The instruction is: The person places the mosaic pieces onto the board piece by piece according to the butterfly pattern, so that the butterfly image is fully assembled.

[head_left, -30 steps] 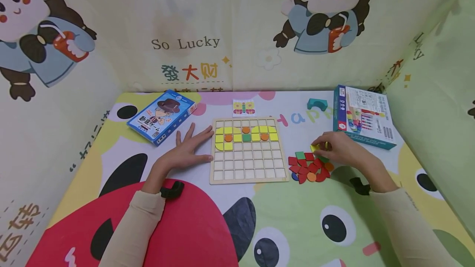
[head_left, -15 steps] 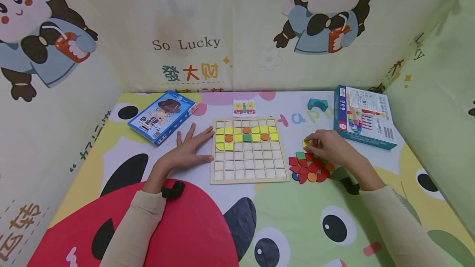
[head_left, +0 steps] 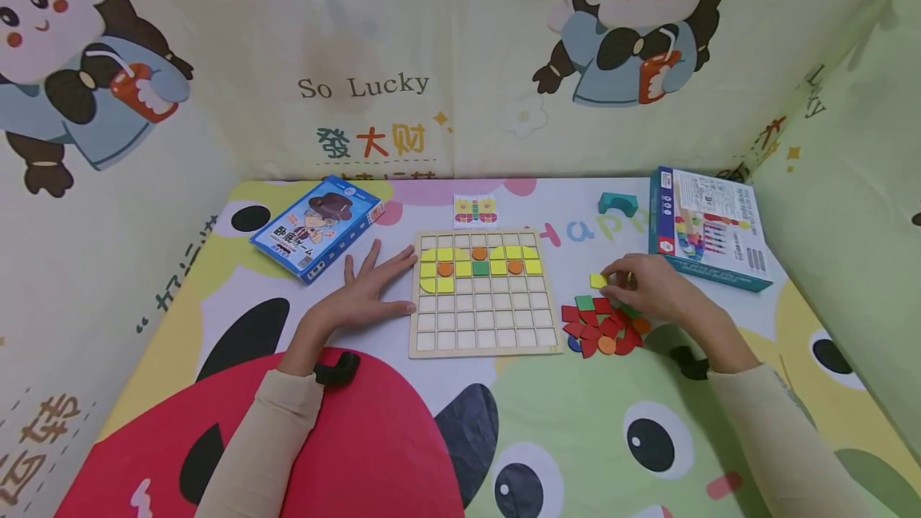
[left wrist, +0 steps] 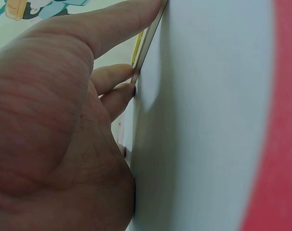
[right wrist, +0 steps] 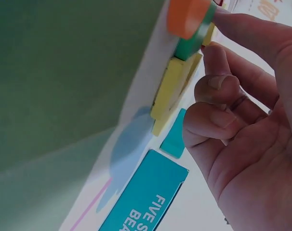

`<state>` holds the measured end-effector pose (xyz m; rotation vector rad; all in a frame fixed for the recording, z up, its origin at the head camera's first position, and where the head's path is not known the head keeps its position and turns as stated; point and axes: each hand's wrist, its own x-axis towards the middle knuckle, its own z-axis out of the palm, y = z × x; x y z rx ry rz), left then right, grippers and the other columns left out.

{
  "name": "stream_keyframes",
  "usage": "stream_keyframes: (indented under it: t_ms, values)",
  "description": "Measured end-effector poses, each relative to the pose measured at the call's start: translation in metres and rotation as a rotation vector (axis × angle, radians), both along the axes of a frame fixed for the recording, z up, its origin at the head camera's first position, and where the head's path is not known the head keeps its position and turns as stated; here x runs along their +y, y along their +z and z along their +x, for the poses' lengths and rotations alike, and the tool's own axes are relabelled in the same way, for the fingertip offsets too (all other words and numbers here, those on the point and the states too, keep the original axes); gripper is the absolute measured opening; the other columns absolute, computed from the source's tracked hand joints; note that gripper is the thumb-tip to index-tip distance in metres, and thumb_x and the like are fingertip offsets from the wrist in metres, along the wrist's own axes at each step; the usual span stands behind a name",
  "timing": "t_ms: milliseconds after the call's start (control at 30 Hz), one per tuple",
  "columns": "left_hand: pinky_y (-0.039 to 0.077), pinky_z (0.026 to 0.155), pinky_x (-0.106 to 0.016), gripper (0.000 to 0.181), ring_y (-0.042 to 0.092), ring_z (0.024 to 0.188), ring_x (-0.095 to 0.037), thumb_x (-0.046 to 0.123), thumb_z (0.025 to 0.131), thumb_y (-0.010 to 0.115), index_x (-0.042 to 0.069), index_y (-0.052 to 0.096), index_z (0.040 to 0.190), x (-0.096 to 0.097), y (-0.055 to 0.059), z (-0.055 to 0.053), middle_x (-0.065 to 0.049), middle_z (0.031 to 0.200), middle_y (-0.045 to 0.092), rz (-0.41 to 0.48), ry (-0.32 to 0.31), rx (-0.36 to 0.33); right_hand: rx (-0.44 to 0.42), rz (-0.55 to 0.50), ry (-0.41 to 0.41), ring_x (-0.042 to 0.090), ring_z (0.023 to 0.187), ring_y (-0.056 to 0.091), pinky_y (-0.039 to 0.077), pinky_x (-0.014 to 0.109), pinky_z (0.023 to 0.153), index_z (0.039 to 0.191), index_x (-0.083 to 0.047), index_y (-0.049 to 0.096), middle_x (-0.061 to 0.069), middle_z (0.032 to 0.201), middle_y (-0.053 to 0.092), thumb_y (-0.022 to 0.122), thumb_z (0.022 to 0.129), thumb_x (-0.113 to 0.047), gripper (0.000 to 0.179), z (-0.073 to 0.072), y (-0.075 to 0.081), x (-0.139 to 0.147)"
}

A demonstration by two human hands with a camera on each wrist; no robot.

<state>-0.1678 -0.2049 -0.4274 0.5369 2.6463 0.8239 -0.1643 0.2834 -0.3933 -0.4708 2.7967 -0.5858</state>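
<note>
My left hand (head_left: pixel 363 294) rests on the table with fingers spread, its index fingertip and thumb tip at the left edge of the wooden grid board (head_left: pixel 476 354). In the left wrist view, the thumb reaches the board's edge. Yellow tiles, orange discs and a green square (head_left: pixel 480 268) fill part of the board's upper rows. My right hand (head_left: pixel 651 286) hovers low at the loose tiles, fingers bent and thumb apart from the index finger. A yellow square tile (head_left: pixel 598 280) lies right at its fingertips. More yellow tiles (right wrist: pixel 167 89) show below this hand in the right wrist view.
Red tiles (head_left: pixel 590 332), a green square and orange discs form a pile right of the board. Behind the board lies a butterfly pattern card (head_left: pixel 475 211). A blue box (head_left: pixel 316 226) stands left, a teal box (head_left: pixel 712 230) right, beside a teal arch block (head_left: pixel 617 204).
The right hand carried the yellow square tile left out of the pile, then drew back slightly to the right, leaving the tile flat at its fingertips. The left hand stayed still.
</note>
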Motion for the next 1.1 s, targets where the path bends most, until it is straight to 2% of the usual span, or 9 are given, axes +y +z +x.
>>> stream_keyframes:
  t_ms: [333, 500, 667, 900, 1100]
  values:
    - [-0.023, 0.121, -0.077, 0.093, -0.020, 0.166, -0.041, 0.051, 0.091, 0.075, 0.030, 0.029, 0.169, 0.001, -0.002, 0.000, 0.002, 0.181, 0.016, 0.006, -0.001, -0.013, 0.031, 0.027, 0.013, 0.016, 0.082, 0.059, 0.050, 0.022, 0.065, 0.125, -0.002, 0.076, 0.002, 0.090, 0.070, 0.079, 0.096, -0.022, 0.035, -0.001, 0.000, -0.003]
    - [-0.023, 0.121, -0.077, 0.093, -0.020, 0.166, -0.040, 0.051, 0.091, 0.075, 0.031, 0.029, 0.169, 0.000, -0.002, 0.000, 0.002, 0.181, 0.017, 0.000, 0.002, -0.008, 0.025, 0.018, 0.007, 0.016, 0.083, 0.059, 0.051, 0.023, 0.065, 0.127, -0.003, 0.075, 0.002, 0.091, 0.069, 0.079, 0.096, -0.024, 0.037, -0.003, 0.003, -0.014]
    - [-0.024, 0.120, -0.078, 0.093, -0.019, 0.166, -0.042, 0.051, 0.091, 0.076, 0.030, 0.029, 0.169, 0.000, -0.002, -0.001, 0.001, 0.181, 0.016, 0.003, 0.003, -0.006, 0.027, -0.002, 0.026, 0.017, 0.083, 0.058, 0.051, 0.024, 0.064, 0.127, -0.006, 0.075, 0.003, 0.092, 0.070, 0.079, 0.096, -0.025, 0.037, -0.006, 0.006, -0.039]
    - [-0.024, 0.120, -0.077, 0.093, -0.019, 0.166, -0.041, 0.050, 0.091, 0.076, 0.030, 0.030, 0.169, 0.000, -0.001, 0.000, 0.001, 0.181, 0.017, 0.001, 0.002, -0.009, 0.082, -0.006, 0.116, 0.015, 0.079, 0.055, 0.048, 0.024, 0.063, 0.124, -0.007, 0.077, 0.001, 0.087, 0.069, 0.082, 0.093, -0.027, 0.037, -0.009, 0.010, -0.081]
    - [-0.024, 0.120, -0.078, 0.092, -0.019, 0.166, -0.042, 0.049, 0.091, 0.076, 0.029, 0.030, 0.169, 0.000, 0.000, 0.000, 0.001, 0.181, 0.017, -0.001, -0.002, -0.009, 0.112, -0.015, 0.156, 0.015, 0.077, 0.055, 0.045, 0.025, 0.062, 0.123, -0.007, 0.078, 0.000, 0.086, 0.069, 0.083, 0.093, -0.031, 0.039, -0.011, 0.010, -0.111]
